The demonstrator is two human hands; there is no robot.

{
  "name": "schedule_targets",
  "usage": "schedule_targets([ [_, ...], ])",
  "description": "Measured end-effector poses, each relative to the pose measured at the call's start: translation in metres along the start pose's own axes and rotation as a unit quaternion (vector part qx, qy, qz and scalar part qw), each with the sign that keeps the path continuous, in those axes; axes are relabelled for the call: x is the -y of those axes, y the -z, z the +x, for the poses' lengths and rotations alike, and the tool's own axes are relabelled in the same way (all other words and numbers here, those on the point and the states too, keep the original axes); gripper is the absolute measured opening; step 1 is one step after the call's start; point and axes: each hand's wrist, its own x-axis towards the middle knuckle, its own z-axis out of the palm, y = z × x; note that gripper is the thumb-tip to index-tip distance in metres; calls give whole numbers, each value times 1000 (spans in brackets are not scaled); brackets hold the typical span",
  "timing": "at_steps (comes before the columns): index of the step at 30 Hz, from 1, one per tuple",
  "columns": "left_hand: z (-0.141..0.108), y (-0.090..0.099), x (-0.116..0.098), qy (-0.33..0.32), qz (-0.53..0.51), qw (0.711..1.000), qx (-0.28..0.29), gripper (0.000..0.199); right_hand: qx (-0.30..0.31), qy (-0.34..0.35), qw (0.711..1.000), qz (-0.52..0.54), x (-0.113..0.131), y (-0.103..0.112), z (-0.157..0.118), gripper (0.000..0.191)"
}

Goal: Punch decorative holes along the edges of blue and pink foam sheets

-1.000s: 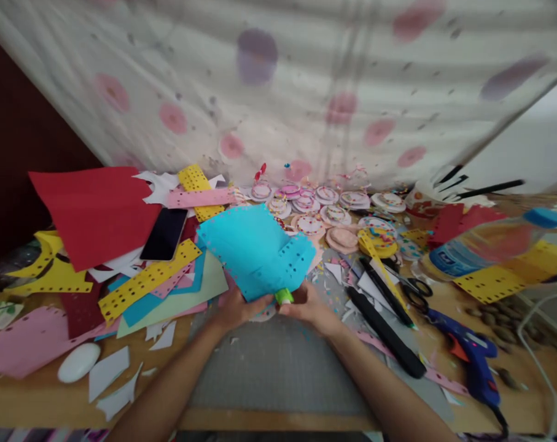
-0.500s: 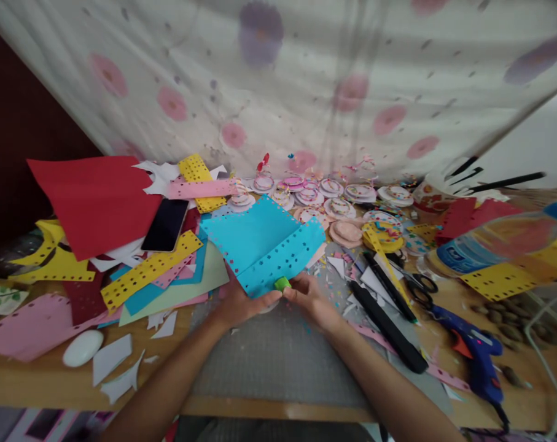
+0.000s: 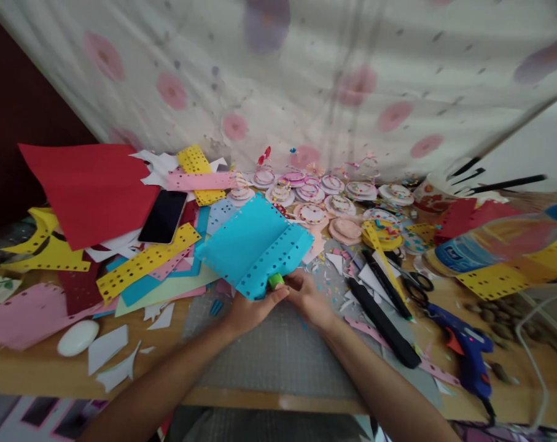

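Observation:
A sheet of blue paper [image 3: 255, 239], punched with rows of small shaped holes along its edges and one fold, is held tilted over the grey cutting mat [image 3: 278, 362]. At its near edge sits a small green craft punch [image 3: 274, 281]. My left hand [image 3: 253, 313] is closed under the near edge, its thumb at the punch. My right hand [image 3: 309, 301] is closed beside it, fingers curled against the punch and the paper. The undersides of both hands' grips are hidden. Small blue scraps [image 3: 216, 307] lie on the mat left of my left hand.
Decorated paper discs [image 3: 340, 205] line the back. Left are red paper [image 3: 98, 190], a phone [image 3: 163, 216] and punched yellow strips [image 3: 147, 263]. Right are a black tool [image 3: 384, 322], scissors [image 3: 419, 287], a blue glue gun [image 3: 467, 347] and a bottle [image 3: 494, 242].
The blue sheet and craft punch have shifted slightly left, and the paper has turned a little. Blue scraps now show beside my left hand. The whole view has shifted slightly.

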Motion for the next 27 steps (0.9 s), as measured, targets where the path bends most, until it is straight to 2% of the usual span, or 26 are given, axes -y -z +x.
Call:
schedule_targets([
  [7, -4, -6, 9, 2, 14, 999, -36, 25, -14, -33, 999, 29, -2, -3, -1, 24],
  [13, -7, -9, 11, 4, 4, 999, -53, 30, -11, -24, 999, 44, -3, -5, -1, 26],
  [17, -4, -7, 10, 24, -26, 998, -45, 32, -6, -40, 999, 31, 0, -5, 0, 28],
  [20, 0, -3, 4, 44, -49, 998, -18, 37, 11, -43, 999, 19, 9, -6, 0, 30],
  [23, 1, 3, -9, 101, -98, 990, 0, 46, 50, -35, 998, 35, 23, -8, -3, 32],
  [27, -6, 15, -29, 161, -140, 976, -39, 52, 71, -58, 995, 36, 44, -15, -14, 25],
])
